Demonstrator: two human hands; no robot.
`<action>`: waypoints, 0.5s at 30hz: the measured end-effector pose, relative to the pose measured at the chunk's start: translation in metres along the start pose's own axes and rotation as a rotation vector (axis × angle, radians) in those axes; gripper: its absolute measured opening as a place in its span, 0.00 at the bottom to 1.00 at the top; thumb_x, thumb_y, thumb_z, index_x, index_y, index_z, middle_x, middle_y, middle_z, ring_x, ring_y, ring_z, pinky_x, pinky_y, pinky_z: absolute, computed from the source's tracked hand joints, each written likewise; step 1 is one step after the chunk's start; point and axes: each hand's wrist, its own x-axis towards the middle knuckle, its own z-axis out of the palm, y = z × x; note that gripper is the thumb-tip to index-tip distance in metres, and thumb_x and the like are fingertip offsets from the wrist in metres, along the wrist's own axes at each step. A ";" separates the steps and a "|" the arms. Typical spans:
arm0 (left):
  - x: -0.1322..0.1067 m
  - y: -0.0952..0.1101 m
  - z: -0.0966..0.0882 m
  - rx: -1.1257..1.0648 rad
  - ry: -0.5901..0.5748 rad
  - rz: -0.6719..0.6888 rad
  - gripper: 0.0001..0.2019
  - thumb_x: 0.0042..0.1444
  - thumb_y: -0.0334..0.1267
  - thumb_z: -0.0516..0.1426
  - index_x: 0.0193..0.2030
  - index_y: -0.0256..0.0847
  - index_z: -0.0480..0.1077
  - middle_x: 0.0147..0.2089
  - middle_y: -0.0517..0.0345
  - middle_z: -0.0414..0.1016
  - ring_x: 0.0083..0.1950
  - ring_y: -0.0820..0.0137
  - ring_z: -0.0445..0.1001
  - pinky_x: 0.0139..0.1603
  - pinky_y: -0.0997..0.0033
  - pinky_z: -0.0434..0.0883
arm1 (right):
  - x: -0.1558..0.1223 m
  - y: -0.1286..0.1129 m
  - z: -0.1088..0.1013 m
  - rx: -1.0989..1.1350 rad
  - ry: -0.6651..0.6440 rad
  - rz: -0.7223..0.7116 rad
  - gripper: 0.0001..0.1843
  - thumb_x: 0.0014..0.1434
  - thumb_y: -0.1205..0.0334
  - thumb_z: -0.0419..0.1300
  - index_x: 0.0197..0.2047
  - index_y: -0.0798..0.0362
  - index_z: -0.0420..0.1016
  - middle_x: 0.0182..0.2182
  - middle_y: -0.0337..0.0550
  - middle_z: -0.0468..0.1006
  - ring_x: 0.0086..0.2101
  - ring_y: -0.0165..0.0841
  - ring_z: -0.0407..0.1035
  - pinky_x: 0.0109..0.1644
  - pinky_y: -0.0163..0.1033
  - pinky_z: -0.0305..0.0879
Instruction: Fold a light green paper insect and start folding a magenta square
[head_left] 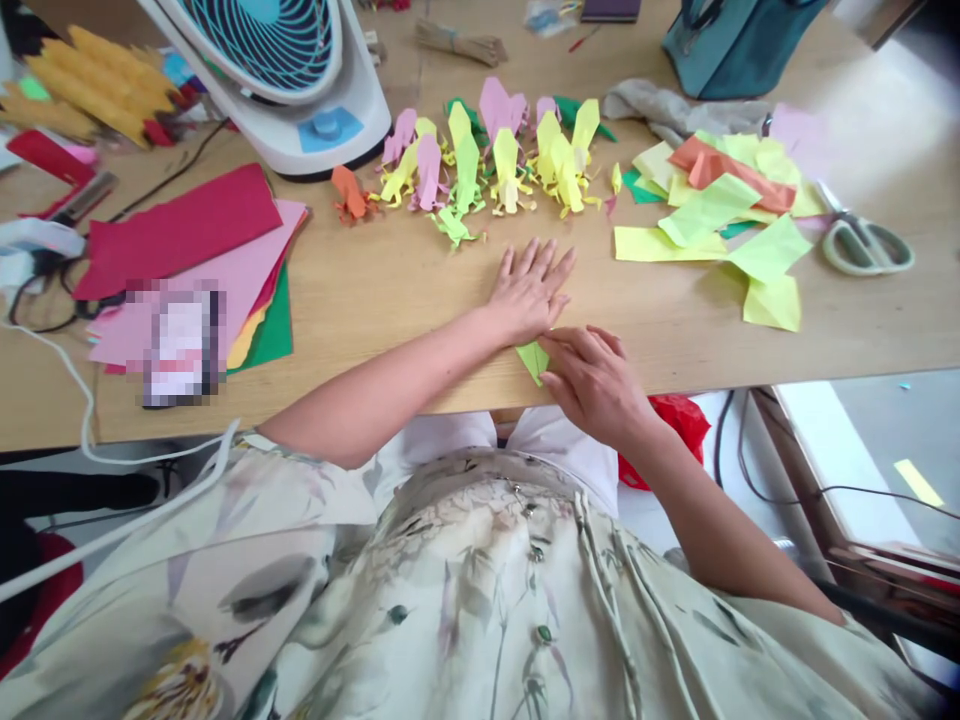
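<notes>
My left hand (529, 290) lies flat on the wooden table (420, 290), fingers stretched out and together, pressing down the far part of a small green folded paper (533, 358). My right hand (592, 380) rests at the table's front edge, its fingertips pressing on the same green paper. Most of the paper is hidden under both hands. A row of several folded paper figures (487, 160) in pink, yellow, green and orange stands just beyond my left hand.
Loose yellow, green and orange paper sheets (720, 210) lie at the right, with scissors (862, 240) beside them. A stack of red and pink sheets (187, 250) lies at the left. A white and blue fan (292, 80) stands at the back, a teal bag (735, 40) back right.
</notes>
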 end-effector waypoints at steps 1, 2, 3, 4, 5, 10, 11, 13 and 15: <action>0.000 0.000 0.000 0.000 -0.002 -0.002 0.33 0.67 0.43 0.46 0.77 0.38 0.44 0.78 0.42 0.42 0.79 0.48 0.39 0.75 0.39 0.36 | -0.002 0.001 0.001 -0.008 -0.023 0.001 0.24 0.71 0.54 0.49 0.62 0.60 0.69 0.59 0.58 0.72 0.58 0.44 0.66 0.67 0.53 0.54; 0.001 -0.001 0.000 -0.002 -0.002 -0.004 0.33 0.68 0.43 0.46 0.77 0.38 0.44 0.78 0.41 0.42 0.78 0.47 0.39 0.75 0.39 0.37 | -0.005 0.000 0.003 -0.023 -0.041 0.000 0.26 0.71 0.53 0.49 0.64 0.61 0.66 0.62 0.59 0.70 0.62 0.45 0.63 0.68 0.54 0.52; 0.001 -0.001 0.001 -0.005 -0.004 -0.006 0.33 0.68 0.43 0.45 0.77 0.38 0.43 0.78 0.41 0.42 0.78 0.48 0.39 0.75 0.39 0.37 | -0.010 -0.001 0.004 -0.042 -0.056 -0.005 0.28 0.71 0.52 0.50 0.66 0.61 0.64 0.65 0.59 0.67 0.64 0.47 0.60 0.69 0.55 0.50; 0.001 -0.001 0.001 -0.007 -0.007 -0.009 0.33 0.68 0.43 0.45 0.77 0.38 0.43 0.78 0.42 0.42 0.78 0.48 0.40 0.75 0.39 0.38 | -0.014 -0.002 0.005 -0.061 -0.065 -0.010 0.30 0.70 0.51 0.50 0.68 0.62 0.61 0.67 0.59 0.64 0.66 0.48 0.56 0.70 0.55 0.48; 0.001 -0.001 0.001 -0.008 -0.012 -0.013 0.32 0.68 0.43 0.45 0.77 0.38 0.43 0.78 0.42 0.42 0.78 0.48 0.40 0.75 0.39 0.38 | -0.019 -0.004 0.006 -0.077 -0.068 -0.017 0.31 0.70 0.50 0.51 0.69 0.62 0.59 0.68 0.59 0.62 0.68 0.48 0.54 0.70 0.56 0.47; 0.001 0.001 -0.001 -0.003 -0.052 -0.032 0.32 0.69 0.43 0.44 0.77 0.39 0.42 0.79 0.42 0.40 0.79 0.48 0.39 0.74 0.38 0.40 | -0.022 -0.005 -0.001 -0.081 -0.029 -0.093 0.22 0.70 0.55 0.53 0.62 0.57 0.67 0.62 0.54 0.71 0.62 0.46 0.62 0.67 0.54 0.52; 0.001 0.001 -0.001 -0.001 -0.058 -0.034 0.32 0.69 0.43 0.44 0.77 0.39 0.41 0.79 0.42 0.39 0.79 0.48 0.39 0.74 0.38 0.40 | -0.018 -0.004 -0.003 -0.070 -0.019 -0.114 0.20 0.70 0.56 0.53 0.60 0.56 0.69 0.59 0.53 0.74 0.59 0.45 0.66 0.64 0.53 0.55; 0.002 0.001 -0.002 0.005 -0.065 -0.040 0.33 0.69 0.43 0.44 0.77 0.40 0.41 0.79 0.43 0.39 0.79 0.48 0.38 0.74 0.38 0.40 | -0.008 -0.001 -0.006 -0.057 -0.019 -0.151 0.18 0.70 0.56 0.52 0.56 0.56 0.71 0.53 0.53 0.78 0.50 0.44 0.70 0.56 0.50 0.61; 0.003 0.001 -0.001 0.008 -0.067 -0.043 0.33 0.68 0.44 0.45 0.77 0.40 0.41 0.79 0.43 0.39 0.79 0.48 0.38 0.74 0.38 0.40 | 0.002 0.002 -0.007 -0.057 -0.031 -0.165 0.17 0.70 0.56 0.51 0.52 0.57 0.72 0.45 0.53 0.78 0.42 0.42 0.70 0.49 0.48 0.62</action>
